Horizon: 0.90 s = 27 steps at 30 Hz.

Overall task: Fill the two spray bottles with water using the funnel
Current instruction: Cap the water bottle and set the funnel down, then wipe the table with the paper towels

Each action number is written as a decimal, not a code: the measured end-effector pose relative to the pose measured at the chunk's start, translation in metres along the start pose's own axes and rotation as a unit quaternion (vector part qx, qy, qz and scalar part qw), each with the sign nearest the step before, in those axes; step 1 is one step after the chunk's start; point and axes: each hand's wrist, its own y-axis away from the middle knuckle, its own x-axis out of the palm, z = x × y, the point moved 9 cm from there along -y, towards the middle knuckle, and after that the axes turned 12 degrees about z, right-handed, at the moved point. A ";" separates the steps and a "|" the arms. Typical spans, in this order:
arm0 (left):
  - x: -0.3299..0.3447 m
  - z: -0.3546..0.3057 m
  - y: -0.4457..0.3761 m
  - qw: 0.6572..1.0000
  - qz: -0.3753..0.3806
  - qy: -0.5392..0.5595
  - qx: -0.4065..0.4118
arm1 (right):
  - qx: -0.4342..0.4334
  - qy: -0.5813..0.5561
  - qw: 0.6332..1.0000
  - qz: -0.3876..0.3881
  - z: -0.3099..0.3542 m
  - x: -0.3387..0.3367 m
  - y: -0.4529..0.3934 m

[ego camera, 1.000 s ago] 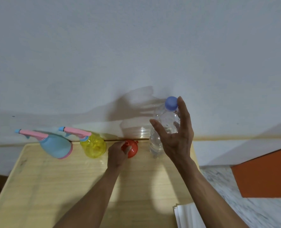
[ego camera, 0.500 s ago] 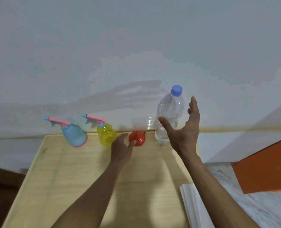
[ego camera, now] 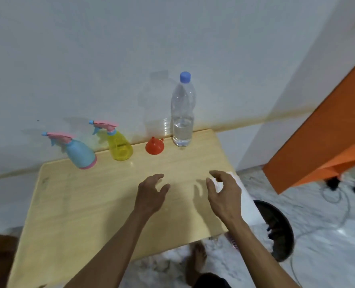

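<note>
Wood table (ego camera: 72, 208) holds all things at back edge: blue spray bottle (ego camera: 80, 152), yellow spray bottle (ego camera: 119, 147), orange funnel (ego camera: 154, 147), water bottle (ego camera: 182, 113). Left hand (ego camera: 150, 194), right hand (ego camera: 224, 194) empty, fingers loose, hanging over table middle. Best start: twist off spray tops, stand funnel straight in neck.

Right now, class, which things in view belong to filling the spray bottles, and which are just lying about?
For the job:
blue plastic spray bottle
yellow translucent spray bottle
orange plastic funnel
clear capped water bottle

Just lying about:
white paper sheets beside the wooden table
black round stool
orange panel
</note>
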 end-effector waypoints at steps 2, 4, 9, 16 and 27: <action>0.023 -0.011 0.005 0.999 0.030 -0.025 0.021 | 0.033 0.023 0.999 0.002 -0.029 -0.004 0.020; 0.048 -0.024 0.006 0.996 0.061 -0.047 0.041 | 0.064 0.044 0.997 -0.004 -0.058 -0.010 0.034; 0.110 -0.055 0.001 0.983 0.144 -0.086 0.080 | 0.155 0.073 0.985 -0.037 -0.123 -0.036 0.052; 0.176 -0.095 -0.023 0.961 0.203 -0.134 0.128 | 0.176 0.150 0.971 -0.066 -0.160 -0.057 0.042; 0.219 -0.108 -0.065 0.949 0.222 -0.183 0.128 | 0.154 0.195 0.964 -0.098 -0.180 -0.046 0.024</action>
